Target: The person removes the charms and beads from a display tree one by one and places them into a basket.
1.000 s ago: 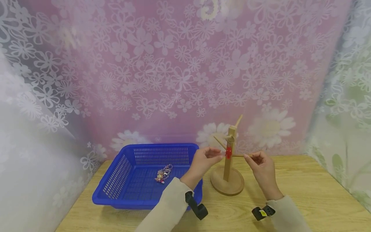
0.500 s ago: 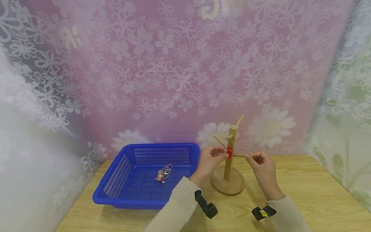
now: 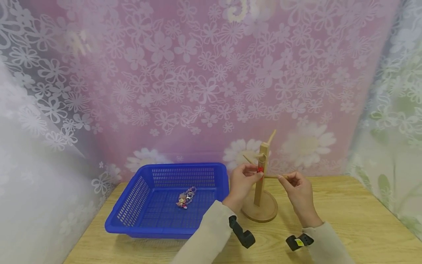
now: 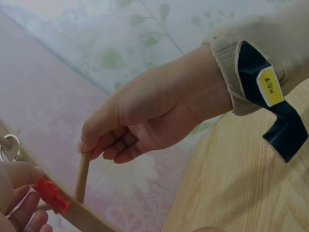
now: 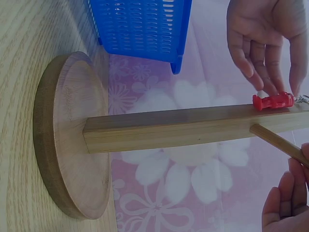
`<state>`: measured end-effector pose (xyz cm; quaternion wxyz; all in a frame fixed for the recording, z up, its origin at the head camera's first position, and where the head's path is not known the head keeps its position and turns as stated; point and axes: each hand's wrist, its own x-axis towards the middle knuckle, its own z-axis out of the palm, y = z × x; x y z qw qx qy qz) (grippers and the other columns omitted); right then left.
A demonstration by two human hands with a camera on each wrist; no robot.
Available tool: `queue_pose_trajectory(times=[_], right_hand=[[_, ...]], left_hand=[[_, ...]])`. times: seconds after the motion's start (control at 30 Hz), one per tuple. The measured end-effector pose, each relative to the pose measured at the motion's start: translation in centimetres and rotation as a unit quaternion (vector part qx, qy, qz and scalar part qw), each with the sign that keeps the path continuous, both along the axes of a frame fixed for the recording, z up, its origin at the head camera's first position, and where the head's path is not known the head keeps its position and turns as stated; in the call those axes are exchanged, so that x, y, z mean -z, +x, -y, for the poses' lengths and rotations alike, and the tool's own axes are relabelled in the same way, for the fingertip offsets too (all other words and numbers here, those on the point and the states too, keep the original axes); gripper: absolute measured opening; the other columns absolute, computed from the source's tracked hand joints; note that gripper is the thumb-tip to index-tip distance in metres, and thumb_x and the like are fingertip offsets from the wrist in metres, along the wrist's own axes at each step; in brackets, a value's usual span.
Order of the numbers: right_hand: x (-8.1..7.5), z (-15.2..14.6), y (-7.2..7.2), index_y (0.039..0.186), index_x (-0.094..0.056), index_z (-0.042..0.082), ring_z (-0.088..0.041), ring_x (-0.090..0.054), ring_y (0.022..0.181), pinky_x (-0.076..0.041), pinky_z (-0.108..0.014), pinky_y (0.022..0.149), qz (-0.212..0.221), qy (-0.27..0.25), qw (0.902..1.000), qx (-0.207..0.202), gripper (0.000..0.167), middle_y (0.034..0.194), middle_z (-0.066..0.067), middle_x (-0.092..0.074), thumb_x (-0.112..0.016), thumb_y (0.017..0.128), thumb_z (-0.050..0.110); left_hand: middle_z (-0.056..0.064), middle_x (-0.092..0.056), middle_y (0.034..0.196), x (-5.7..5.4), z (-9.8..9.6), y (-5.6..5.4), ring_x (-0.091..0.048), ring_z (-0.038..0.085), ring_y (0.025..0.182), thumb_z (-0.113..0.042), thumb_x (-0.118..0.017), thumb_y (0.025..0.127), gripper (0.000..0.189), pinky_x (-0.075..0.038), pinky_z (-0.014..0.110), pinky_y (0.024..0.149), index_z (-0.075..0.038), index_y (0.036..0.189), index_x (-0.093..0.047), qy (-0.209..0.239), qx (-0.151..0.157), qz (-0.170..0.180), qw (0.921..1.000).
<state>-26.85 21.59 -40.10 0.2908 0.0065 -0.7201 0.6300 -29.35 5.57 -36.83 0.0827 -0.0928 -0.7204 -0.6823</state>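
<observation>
A wooden stand (image 3: 258,190) with a round base and several thin pegs stands upright on the table. On its front upper peg hangs a keychain's metal ring, and the keychain's small red figure (image 5: 273,101) lies against the post. My left hand (image 3: 243,182) pinches this red figure between thumb and fingers, as the right wrist view shows from the side. On the other side of the post, my right hand (image 3: 298,192) pinches the end of a side peg (image 4: 83,178) between thumb and fingertips. Part of the red figure is hidden behind the left thumb in the head view.
Left of the stand sits a blue plastic basket (image 3: 145,230) with slotted walls. A keychain with a small bear-like figure (image 3: 182,201) lies on its floor. Behind the wooden table (image 3: 343,220) hangs a pink flowered curtain (image 3: 197,91).
My left hand has moved right to the red figure and now pinches it against the post. The right hand has stayed on the side peg.
</observation>
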Motion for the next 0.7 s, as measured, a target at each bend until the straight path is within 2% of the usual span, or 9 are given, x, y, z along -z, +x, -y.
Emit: queue_pose_trajectory(times=[0.23, 0.53, 0.7], right_hand=[[0.0, 0.0, -0.1, 0.078, -0.056, 0.002, -0.004, -0.051, 0.064, -0.042, -0.018, 0.054, 0.001, 0.004, 1.0, 0.005, 0.015, 0.075, 0.013, -0.059, -0.068, 0.086, 0.006], [0.1, -0.2, -0.1, 0.08, -0.056, -0.004, -0.005, -0.05, 0.062, -0.04, -0.018, 0.053, -0.004, -0.014, 0.9999, -0.005, 0.015, 0.074, 0.01, -0.06, -0.069, 0.084, 0.002], [0.1, -0.1, -0.2, 0.08, -0.056, -0.005, -0.004, -0.051, 0.062, -0.04, -0.017, 0.053, -0.006, -0.022, 0.9997, -0.01, 0.015, 0.073, 0.01, -0.06, -0.069, 0.084, 0.001]], left_hand=[[-0.003, -0.066, 0.088, 0.2, -0.7, -0.1, -0.056, 0.006, 0.076, -0.012, -0.079, 0.076, 0.018, -0.049, 0.022, 0.07, -0.01, 0.09, -0.069, 0.002, -0.022, -0.005, 0.9997], [-0.003, -0.062, 0.088, 0.1, -1.3, -0.1, -0.052, 0.009, 0.077, -0.01, -0.08, 0.073, 0.024, -0.048, 0.022, 0.067, -0.009, 0.093, -0.066, 0.027, -0.035, 0.021, 0.9988], [0.0, -0.064, 0.087, 0.0, -1.3, -0.2, -0.054, 0.009, 0.076, -0.008, -0.079, 0.074, 0.023, -0.049, 0.022, 0.068, -0.006, 0.093, -0.066, 0.029, -0.042, 0.008, 0.9987]])
